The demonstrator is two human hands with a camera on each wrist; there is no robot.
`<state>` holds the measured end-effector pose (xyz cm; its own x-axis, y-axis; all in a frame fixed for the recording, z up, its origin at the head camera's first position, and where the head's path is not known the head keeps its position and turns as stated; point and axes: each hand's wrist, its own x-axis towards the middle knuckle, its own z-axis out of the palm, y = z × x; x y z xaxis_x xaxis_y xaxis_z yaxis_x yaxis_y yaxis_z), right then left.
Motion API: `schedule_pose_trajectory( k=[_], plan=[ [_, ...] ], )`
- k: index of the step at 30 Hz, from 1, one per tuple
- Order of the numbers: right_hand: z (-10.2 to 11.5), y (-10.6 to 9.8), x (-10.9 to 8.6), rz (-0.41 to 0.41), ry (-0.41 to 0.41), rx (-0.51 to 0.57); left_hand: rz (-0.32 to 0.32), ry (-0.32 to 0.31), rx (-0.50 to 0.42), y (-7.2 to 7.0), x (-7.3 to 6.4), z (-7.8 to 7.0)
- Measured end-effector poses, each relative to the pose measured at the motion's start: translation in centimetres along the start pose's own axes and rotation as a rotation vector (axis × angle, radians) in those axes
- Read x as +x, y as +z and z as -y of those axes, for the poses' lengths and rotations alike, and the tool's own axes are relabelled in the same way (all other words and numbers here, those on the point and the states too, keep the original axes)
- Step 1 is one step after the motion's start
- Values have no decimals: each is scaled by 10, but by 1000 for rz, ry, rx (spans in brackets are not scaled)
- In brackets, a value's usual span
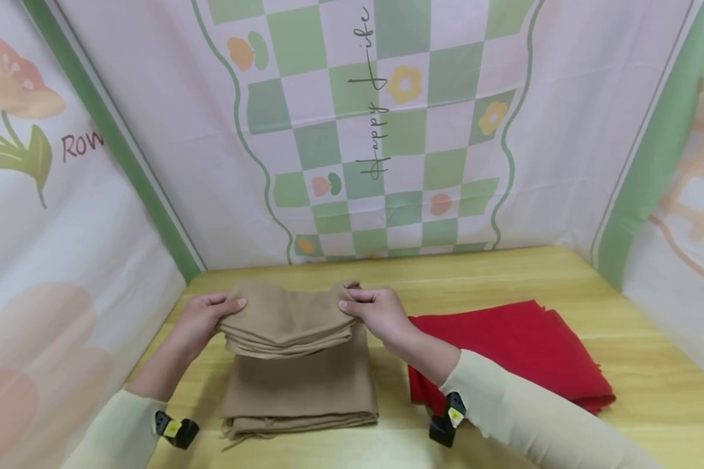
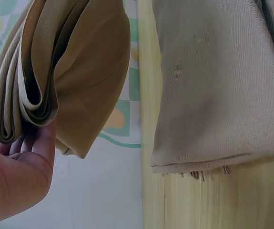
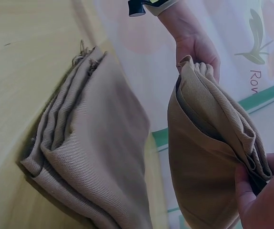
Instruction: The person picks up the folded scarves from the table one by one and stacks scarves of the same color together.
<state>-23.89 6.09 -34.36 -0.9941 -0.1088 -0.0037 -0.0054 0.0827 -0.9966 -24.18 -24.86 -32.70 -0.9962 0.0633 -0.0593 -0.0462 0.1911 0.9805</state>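
A folded tan cloth [image 1: 287, 319] is held up in the air between both hands, its layers sagging a little in the middle. My left hand [image 1: 202, 320] pinches its left end, thumb on top. At the opposite end my right hand [image 1: 380, 314] grips the layers the same way. Beneath it, a second folded tan cloth [image 1: 305, 391] lies on the table, with loose threads along its edge. In the left wrist view, the stacked folds of the held cloth [image 2: 36, 71] rest in the left hand. The right wrist view shows the right thumb against the held cloth [image 3: 203, 143].
To the right lies a folded red cloth [image 1: 504, 352], partly behind the right forearm. All of this is on a light wooden table [image 1: 399, 430]. Printed fabric hangs as a back wall [image 1: 387, 130] and along both sides of the table.
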Motion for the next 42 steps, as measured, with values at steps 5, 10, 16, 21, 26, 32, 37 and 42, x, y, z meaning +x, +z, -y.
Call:
schedule_pose_trajectory(
  k=[5, 10, 16, 21, 26, 32, 37, 42],
  plan=[
    [-2, -1, -4, -4, -7, -12, 33, 11, 6, -3, -1, 2],
    [-5, -2, -9, 3, -36, 0, 58, 8, -7, -4, -2, 5],
    [-9, -2, -15, -5, -44, -9, 63, -1, 18, -5, -4, 8],
    [-13, -1, -20, -10, -61, -21, 40, -21, 38, -5, -7, 14],
    [-17, 0, -25, -5, -77, -5, 38, -16, 66, -5, -11, 18],
    [-24, 4, -29, -21, -90, -7, 26, -21, 90, -4, -16, 22],
    [-29, 5, -32, -27, -107, 4, 28, -18, 78, -4, -17, 26],
    [-33, 6, -34, -16, -68, 35, 26, -14, 87, -4, -17, 31]
  ],
)
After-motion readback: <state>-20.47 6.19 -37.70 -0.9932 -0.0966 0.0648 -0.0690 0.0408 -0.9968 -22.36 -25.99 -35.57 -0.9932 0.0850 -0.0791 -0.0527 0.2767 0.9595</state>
